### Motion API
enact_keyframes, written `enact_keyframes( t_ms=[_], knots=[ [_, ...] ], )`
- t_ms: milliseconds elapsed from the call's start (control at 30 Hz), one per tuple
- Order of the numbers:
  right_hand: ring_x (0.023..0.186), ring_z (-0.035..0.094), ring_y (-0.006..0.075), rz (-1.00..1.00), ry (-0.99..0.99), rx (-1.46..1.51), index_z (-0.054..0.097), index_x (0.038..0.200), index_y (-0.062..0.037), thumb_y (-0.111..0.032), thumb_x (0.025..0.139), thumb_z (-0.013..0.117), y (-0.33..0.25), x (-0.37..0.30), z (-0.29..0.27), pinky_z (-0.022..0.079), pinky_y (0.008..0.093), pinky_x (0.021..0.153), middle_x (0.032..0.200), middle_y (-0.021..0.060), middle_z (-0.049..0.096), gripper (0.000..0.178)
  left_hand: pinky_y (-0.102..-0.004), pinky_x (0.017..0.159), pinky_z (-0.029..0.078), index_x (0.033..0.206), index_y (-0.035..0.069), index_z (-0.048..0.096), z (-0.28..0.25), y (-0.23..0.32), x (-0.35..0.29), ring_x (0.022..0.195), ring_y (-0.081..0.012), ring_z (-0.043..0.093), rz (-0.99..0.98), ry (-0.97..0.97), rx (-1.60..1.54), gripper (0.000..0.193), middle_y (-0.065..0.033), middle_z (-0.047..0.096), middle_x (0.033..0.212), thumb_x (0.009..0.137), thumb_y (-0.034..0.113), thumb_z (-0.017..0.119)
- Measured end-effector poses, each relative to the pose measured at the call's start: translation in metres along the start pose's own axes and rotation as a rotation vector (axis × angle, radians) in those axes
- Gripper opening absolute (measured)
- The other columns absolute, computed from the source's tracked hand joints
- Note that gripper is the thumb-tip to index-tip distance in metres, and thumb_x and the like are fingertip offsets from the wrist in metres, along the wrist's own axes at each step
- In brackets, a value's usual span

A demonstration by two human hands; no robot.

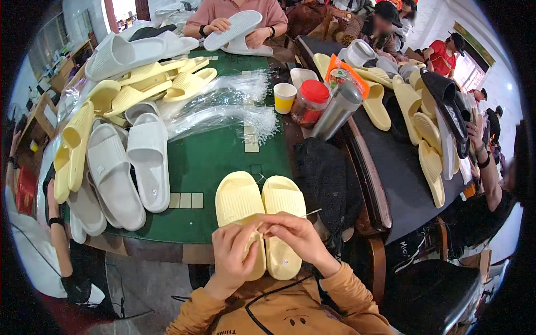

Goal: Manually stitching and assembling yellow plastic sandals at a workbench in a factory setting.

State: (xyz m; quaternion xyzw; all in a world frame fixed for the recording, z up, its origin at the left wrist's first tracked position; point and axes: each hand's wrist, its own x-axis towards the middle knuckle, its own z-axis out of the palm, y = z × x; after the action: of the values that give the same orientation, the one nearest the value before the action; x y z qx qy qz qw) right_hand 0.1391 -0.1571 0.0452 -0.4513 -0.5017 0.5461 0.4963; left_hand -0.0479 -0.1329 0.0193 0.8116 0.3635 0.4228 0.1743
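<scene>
The near slippers are pale yellow with lines on top. Other slippers are grey. The table is green, the lid red, the flask silver.

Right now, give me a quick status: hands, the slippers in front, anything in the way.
Left hand, right hand: close together over pale yellow slippers. Pair side by side, partly hidden by hands. Grey slippers left, not in the way.

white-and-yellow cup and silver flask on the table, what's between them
In the head view, a clear jar with a red lid stands between the white-and-yellow cup and the silver flask.
</scene>
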Motion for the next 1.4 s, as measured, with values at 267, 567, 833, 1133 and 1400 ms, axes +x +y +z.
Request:
enact_keyframes(
  t_ms=[267, 567, 833, 1133, 1400],
  knots=[
    [0.094, 0.066, 0.016, 0.053, 0.09, 0.136, 0.046, 0.13, -0.0007, 0.001, 0.097, 0.055, -0.013, -0.025, -0.016, 0.052, 0.0295, 0.082, 0.098, 0.0118, 0.069, 0.034, -0.0414, 0.085, 0.041, 0.099, 0.007, 0.067, 0.001, -0.006, 0.003, 0.09, -0.028, 0.058, 0.04, 0.04, 0.038, 0.021, -0.0054, 0.064, 0.093, 0.079, 0.003, 0.069],
    [0.08, 0.064, 0.0159, 0.048, -0.018, 0.188, 0.036, 0.134, -0.0021, -0.003, 0.098, 0.056, -0.036, -0.037, -0.037, 0.052, 0.0277, 0.071, 0.088, 0.0085, 0.062, 0.041, -0.0423, 0.086, 0.041, 0.094, 0.004, 0.066, -0.011, -0.022, 0.005, 0.09, -0.0292, 0.058, 0.014, 0.022, 0.129, 0.013, -0.0088, 0.064, 0.092, 0.082, 0.003, 0.066],
    [0.069, 0.059, 0.0108, 0.043, 0.012, 0.198, 0.014, 0.152, -0.0147, -0.002, 0.097, 0.057, -0.049, -0.044, -0.043, 0.047, 0.0227, 0.059, 0.086, 0.0072, 0.061, 0.07, -0.0444, 0.089, 0.041, 0.1, 0.003, 0.065, -0.021, -0.025, 0.005, 0.095, -0.0316, 0.057, -0.031, -0.013, 0.198, 0.015, -0.0099, 0.063, 0.095, 0.086, 0.004, 0.064],
    [0.068, 0.058, 0.0089, 0.07, -0.021, 0.184, 0.017, 0.149, -0.0154, -0.007, 0.095, 0.061, -0.046, -0.045, -0.046, 0.045, 0.0211, 0.056, 0.085, 0.0048, 0.061, 0.07, -0.0453, 0.087, 0.043, 0.094, 0.001, 0.061, -0.035, -0.016, -0.008, 0.095, -0.0353, 0.056, -0.085, -0.022, 0.225, 0.015, -0.0147, 0.061, 0.097, 0.079, -0.002, 0.064],
    [0.07, 0.06, 0.0094, 0.029, -0.081, -0.064, 0.052, 0.123, -0.0049, -0.004, 0.094, 0.061, -0.043, -0.052, -0.048, 0.047, 0.0246, 0.059, 0.088, 0.0046, 0.066, 0.03, -0.0425, 0.079, 0.045, 0.092, 0.005, 0.065, -0.052, 0.013, -0.038, 0.084, -0.0302, 0.06, 0.115, -0.18, 0.125, 0.013, -0.0082, 0.062, 0.091, 0.081, 0.008, 0.07]
  ],
)
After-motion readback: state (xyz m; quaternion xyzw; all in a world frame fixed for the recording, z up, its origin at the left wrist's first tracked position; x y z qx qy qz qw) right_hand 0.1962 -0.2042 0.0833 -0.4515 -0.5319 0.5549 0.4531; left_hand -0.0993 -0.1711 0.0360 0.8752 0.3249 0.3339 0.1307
